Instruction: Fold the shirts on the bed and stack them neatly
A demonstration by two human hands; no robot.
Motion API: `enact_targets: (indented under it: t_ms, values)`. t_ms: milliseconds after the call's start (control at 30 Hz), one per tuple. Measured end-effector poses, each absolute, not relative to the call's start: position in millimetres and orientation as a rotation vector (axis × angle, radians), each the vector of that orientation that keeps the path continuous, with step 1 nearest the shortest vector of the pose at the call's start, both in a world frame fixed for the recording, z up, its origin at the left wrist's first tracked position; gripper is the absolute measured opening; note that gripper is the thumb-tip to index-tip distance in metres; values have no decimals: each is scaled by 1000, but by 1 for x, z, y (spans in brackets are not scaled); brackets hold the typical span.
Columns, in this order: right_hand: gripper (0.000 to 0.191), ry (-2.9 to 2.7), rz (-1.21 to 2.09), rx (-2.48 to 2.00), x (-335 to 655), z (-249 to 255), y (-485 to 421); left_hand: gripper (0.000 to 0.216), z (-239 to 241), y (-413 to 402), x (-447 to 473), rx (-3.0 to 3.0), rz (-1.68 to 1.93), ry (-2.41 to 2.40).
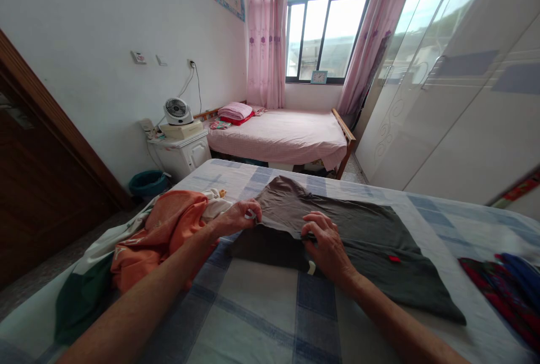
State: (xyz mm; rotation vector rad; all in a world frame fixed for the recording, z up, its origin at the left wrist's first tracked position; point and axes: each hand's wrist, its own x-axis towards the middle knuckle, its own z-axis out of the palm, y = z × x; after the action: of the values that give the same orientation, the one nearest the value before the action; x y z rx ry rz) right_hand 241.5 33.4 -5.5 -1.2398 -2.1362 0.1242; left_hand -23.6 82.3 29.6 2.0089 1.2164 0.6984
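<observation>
A dark grey-green shirt (363, 229) lies spread sideways over the checked bed sheet, with part of it folded over at its left end. My left hand (241, 215) pinches the edge of that lighter grey folded part between thumb and finger. To its right, my right hand (327, 240) has its fingers curled in a pinch on the same fabric edge. Just below the right fingers a small pale tag (311, 267) shows. A small red label (394, 259) sits on the shirt's right half.
Crumpled orange clothing (169, 229) with white and green pieces lies left of my hands. Folded red and blue clothes (502, 291) are at the right. Beyond stand a pink-covered bed (287, 133), a white nightstand (185, 153) with a fan (177, 111), and a wardrobe (455, 99).
</observation>
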Motion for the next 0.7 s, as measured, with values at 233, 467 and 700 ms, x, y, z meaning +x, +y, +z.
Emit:
enact_targets:
  t_ms: [233, 467, 700]
  values:
    - [28, -2370, 57, -1197, 246, 6, 16, 32, 23, 59, -19, 2403, 641, 1399]
    - [63, -2581, 95, -1225, 227, 0, 6, 48, 10, 47, 13, 2655, 435, 1381]
    - [58, -2600, 272, -1317, 263, 4, -7, 54, 0, 57, 4, 2499, 356, 1499]
